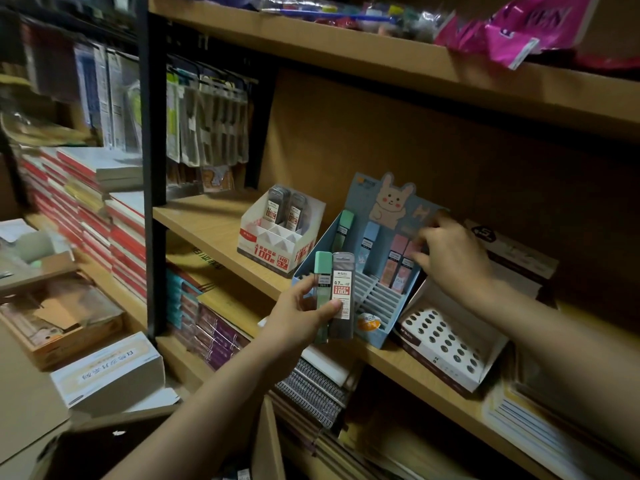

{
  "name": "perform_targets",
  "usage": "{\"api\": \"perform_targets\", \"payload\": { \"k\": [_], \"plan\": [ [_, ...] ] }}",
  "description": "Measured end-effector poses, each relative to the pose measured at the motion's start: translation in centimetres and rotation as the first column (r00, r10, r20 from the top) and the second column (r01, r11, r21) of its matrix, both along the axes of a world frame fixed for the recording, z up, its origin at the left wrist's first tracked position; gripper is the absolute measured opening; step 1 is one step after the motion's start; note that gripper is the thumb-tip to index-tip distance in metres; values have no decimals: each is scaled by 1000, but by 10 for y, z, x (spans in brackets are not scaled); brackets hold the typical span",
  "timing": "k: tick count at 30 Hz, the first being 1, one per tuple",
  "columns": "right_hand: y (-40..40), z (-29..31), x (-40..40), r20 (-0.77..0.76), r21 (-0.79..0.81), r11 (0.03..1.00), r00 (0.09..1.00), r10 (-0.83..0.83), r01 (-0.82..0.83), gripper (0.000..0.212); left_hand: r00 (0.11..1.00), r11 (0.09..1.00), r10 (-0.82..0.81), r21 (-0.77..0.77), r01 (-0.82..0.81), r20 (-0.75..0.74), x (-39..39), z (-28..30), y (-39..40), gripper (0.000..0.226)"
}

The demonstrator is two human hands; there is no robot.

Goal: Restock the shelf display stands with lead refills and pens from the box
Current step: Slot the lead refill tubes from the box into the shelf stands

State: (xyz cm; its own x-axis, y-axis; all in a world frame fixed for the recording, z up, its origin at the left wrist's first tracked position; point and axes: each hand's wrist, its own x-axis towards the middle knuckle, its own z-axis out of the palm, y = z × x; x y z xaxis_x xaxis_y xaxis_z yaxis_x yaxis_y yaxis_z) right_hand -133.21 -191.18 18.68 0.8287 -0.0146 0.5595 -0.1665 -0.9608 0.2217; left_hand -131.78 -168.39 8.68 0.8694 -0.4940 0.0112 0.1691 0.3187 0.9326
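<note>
Boxes and stacked books fill the left of the frame, beside a black upright. Just right of it, on the wooden shelf, stands a white stand with two grey refill cases upright in its back slots.

Low in the centre, the left hand reaches up from the bottom edge, fingers curled, thumb pressed across the front of two cases it holds upright side by side: a green case and a grey case marked 0.7. They hang in front of the blue stand, at its lower left corner.

That blue stand, with a rabbit on its back card, is tilted on the shelf and holds a green, a blue and pink cases in its upper rows; the lower slots are bare.

Right of centre, the right hand rests at the stand's right side, fingers bent, fingertips on the pink cases; whether it pinches one I cannot tell.

Further right lies a white tray with round holes
</note>
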Motion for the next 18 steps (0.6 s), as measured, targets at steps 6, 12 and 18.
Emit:
{"api": "perform_targets", "payload": {
  "k": [6, 12, 18],
  "plan": [
    [6, 8, -2, -108, 86, 993, 991, -77, 87, 21, 999, 1000, -9, 13, 9, 40, -7, 4, 0, 32],
    [45, 2, -21, -14, 567, 788, 954, 300, -239, 31, 995, 997, -77, 6, 76, 65, -7, 6, 0, 34],
    [75, -1, -16, -3, 781, 571, 913, 408, -252, 10, 992, 996, -81, 49, 77, 93, 0, 5, 11, 30]
  ]
}}
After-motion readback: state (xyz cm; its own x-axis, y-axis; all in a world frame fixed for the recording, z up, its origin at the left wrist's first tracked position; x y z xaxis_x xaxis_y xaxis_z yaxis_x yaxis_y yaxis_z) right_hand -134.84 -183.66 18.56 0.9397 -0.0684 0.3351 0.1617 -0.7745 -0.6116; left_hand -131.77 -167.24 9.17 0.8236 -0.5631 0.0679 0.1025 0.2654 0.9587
